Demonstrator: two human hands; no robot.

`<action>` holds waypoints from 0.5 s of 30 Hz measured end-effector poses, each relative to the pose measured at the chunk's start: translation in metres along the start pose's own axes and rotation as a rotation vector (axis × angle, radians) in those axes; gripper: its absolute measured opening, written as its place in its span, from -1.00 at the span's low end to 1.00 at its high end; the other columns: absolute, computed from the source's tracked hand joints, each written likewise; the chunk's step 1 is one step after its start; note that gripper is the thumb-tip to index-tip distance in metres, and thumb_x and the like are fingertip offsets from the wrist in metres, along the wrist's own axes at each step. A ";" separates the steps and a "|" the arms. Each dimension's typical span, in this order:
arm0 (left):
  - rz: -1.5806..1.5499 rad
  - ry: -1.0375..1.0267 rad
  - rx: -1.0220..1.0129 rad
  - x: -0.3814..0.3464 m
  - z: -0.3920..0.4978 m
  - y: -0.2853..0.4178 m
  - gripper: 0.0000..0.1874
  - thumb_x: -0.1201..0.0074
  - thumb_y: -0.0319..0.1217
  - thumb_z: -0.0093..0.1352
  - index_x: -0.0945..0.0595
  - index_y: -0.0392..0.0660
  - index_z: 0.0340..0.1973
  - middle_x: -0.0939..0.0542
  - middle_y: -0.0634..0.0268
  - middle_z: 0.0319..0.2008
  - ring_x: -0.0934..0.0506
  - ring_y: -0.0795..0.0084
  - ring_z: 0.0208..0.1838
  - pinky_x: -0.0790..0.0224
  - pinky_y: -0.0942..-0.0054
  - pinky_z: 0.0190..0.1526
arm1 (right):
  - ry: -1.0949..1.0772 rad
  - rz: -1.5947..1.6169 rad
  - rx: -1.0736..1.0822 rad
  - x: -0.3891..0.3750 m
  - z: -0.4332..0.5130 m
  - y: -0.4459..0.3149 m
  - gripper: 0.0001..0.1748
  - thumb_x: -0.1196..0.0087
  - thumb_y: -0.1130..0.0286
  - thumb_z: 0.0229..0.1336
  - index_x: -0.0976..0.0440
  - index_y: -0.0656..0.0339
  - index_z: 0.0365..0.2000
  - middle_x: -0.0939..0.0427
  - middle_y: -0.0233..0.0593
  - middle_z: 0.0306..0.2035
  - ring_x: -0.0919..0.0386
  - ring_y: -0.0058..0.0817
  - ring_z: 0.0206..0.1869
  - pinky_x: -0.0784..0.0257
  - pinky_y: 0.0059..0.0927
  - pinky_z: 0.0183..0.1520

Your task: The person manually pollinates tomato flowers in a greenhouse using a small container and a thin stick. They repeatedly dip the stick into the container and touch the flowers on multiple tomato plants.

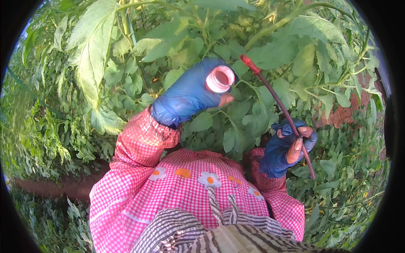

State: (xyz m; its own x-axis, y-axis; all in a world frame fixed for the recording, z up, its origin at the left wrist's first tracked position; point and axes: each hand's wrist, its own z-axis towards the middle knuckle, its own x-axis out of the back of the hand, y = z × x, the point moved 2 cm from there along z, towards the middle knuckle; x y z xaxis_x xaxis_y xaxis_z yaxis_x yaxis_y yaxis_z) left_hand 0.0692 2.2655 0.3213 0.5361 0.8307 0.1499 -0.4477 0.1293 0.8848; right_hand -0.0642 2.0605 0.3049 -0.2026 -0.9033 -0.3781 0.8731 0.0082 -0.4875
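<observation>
My left hand (193, 91), in a blue glove with a bare fingertip showing, is closed around a small open-mouthed container (220, 79). Its pale rim is smeared with pink, and the mouth faces up towards me. In my right hand (289, 145), gloved in blue with several bare fingertips, a thin dark reddish stick (280, 102) is pinched between thumb and fingers. The stick's upper end carries a bright red wrapped tip (251, 64), which points up and left, apart from the container. Leafy green plants (234, 117) lie just beneath both hands.
Thick green stems (281, 25) arch across the top, and a large leaf (96, 53) hangs at upper left. Reddish-brown soil (343, 110) shows at right, with a dark soil strip (63, 186) at lower left. A green string (31, 93) runs through the foliage on the left.
</observation>
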 end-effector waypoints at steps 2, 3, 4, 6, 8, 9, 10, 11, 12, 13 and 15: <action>0.016 0.058 -0.099 -0.001 0.001 -0.003 -0.57 -0.39 -0.45 0.10 -0.53 -0.12 -0.15 -0.53 0.30 -0.21 -0.49 0.46 -0.13 -0.37 0.45 -0.02 | -0.049 0.004 -0.011 0.003 0.001 -0.005 -0.58 -0.19 0.29 0.14 -0.29 0.30 -0.11 -0.41 -0.18 -0.31 -0.40 -0.47 -0.35 -0.43 -0.47 -0.41; 0.013 0.061 -0.105 -0.002 0.001 -0.004 -0.57 -0.39 -0.46 0.10 -0.53 -0.12 -0.15 -0.53 0.29 -0.21 -0.49 0.44 -0.12 -0.37 0.45 -0.02 | -0.045 0.005 -0.032 0.004 0.002 -0.007 -0.58 -0.18 0.29 0.15 -0.29 0.30 -0.11 -0.41 -0.18 -0.30 -0.39 -0.46 -0.34 -0.42 -0.47 -0.39; 0.011 0.060 -0.113 -0.003 0.002 -0.003 -0.56 -0.39 -0.46 0.09 -0.53 -0.11 -0.15 -0.53 0.29 -0.21 -0.49 0.43 -0.12 -0.37 0.44 -0.01 | -0.086 0.029 -0.042 0.003 0.001 -0.011 -0.58 -0.15 0.26 0.17 -0.29 0.30 -0.09 -0.40 -0.18 -0.31 -0.39 -0.41 -0.34 -0.38 -0.44 -0.33; 0.036 0.039 -0.127 -0.004 0.012 0.002 -0.56 -0.38 -0.48 0.10 -0.53 -0.11 -0.13 -0.52 0.29 -0.19 -0.50 0.42 -0.10 -0.36 0.43 0.02 | -0.109 -0.014 -0.008 0.000 0.005 -0.025 -0.61 -0.12 0.22 0.20 -0.33 0.32 -0.13 -0.42 -0.13 -0.35 -0.40 -0.39 -0.39 -0.42 -0.40 -0.40; -0.111 0.043 -0.129 -0.009 0.031 0.012 -0.50 -0.35 -0.58 0.12 -0.51 -0.14 -0.03 -0.57 0.36 -0.11 -0.52 0.53 -0.03 -0.36 0.48 0.06 | -0.183 -0.129 0.077 -0.007 0.019 -0.041 -0.58 -0.12 0.12 0.18 -0.36 0.31 -0.22 -0.42 -0.11 -0.40 -0.41 -0.38 -0.45 -0.50 -0.33 -0.44; -0.100 0.050 -0.132 -0.013 0.043 0.017 -0.49 -0.34 -0.57 0.13 -0.51 -0.14 -0.02 -0.57 0.36 -0.11 -0.53 0.53 -0.05 -0.38 0.49 0.03 | -0.216 -0.207 0.133 -0.011 0.028 -0.051 -0.53 -0.14 0.03 0.16 -0.38 0.30 -0.30 -0.43 -0.10 -0.43 -0.42 -0.38 -0.48 -0.56 -0.27 -0.46; -0.192 0.041 -0.164 -0.014 0.055 0.023 -0.51 -0.33 -0.57 0.14 -0.51 -0.14 -0.02 -0.58 0.36 -0.11 -0.53 0.54 -0.06 -0.39 0.49 0.03 | -0.148 -0.283 0.192 -0.017 0.033 -0.059 -0.54 -0.13 0.03 0.17 -0.39 0.30 -0.29 -0.43 -0.09 -0.44 -0.43 -0.37 -0.47 -0.56 -0.24 -0.45; -0.264 0.031 -0.111 -0.016 0.071 0.027 -0.52 -0.32 -0.57 0.15 -0.51 -0.14 -0.01 -0.58 0.36 -0.12 -0.53 0.54 -0.06 -0.39 0.49 0.02 | -0.177 -0.293 0.277 -0.023 0.044 -0.065 -0.54 -0.12 0.04 0.18 -0.41 0.30 -0.27 -0.43 -0.10 -0.45 -0.45 -0.34 -0.47 -0.56 -0.19 -0.43; -0.365 0.012 -0.123 -0.017 0.086 0.031 -0.53 -0.31 -0.56 0.16 -0.51 -0.14 -0.01 -0.58 0.36 -0.12 -0.54 0.54 -0.07 -0.40 0.49 0.01 | -0.167 -0.335 0.348 -0.029 0.055 -0.071 -0.54 -0.12 0.05 0.18 -0.41 0.31 -0.26 -0.44 -0.09 -0.44 -0.46 -0.33 -0.46 -0.56 -0.17 -0.41; -0.342 0.098 -0.123 -0.020 0.102 0.034 -0.54 -0.32 -0.54 0.15 -0.51 -0.15 -0.04 -0.57 0.35 -0.18 -0.53 0.53 -0.12 -0.40 0.49 -0.04 | -0.164 -0.369 0.423 -0.034 0.066 -0.075 -0.54 -0.13 0.05 0.18 -0.42 0.31 -0.24 -0.45 -0.08 -0.44 -0.47 -0.32 -0.46 -0.57 -0.15 -0.39; -0.360 0.249 -0.246 -0.025 0.131 0.038 -0.56 -0.34 -0.48 0.13 -0.51 -0.18 -0.10 -0.55 0.34 -0.29 -0.51 0.51 -0.22 -0.40 0.48 -0.14 | -0.199 -0.426 0.569 -0.044 0.092 -0.082 -0.53 -0.13 0.05 0.18 -0.43 0.33 -0.24 -0.47 -0.05 -0.43 -0.49 -0.30 -0.43 -0.57 -0.11 -0.34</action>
State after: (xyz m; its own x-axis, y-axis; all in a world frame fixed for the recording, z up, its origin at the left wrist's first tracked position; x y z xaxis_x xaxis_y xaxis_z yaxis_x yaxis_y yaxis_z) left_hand 0.1324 2.1784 0.4086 0.5141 0.8099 -0.2826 -0.4370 0.5307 0.7262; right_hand -0.0857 2.0598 0.4340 -0.5382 -0.8398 -0.0710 0.8427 -0.5354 -0.0564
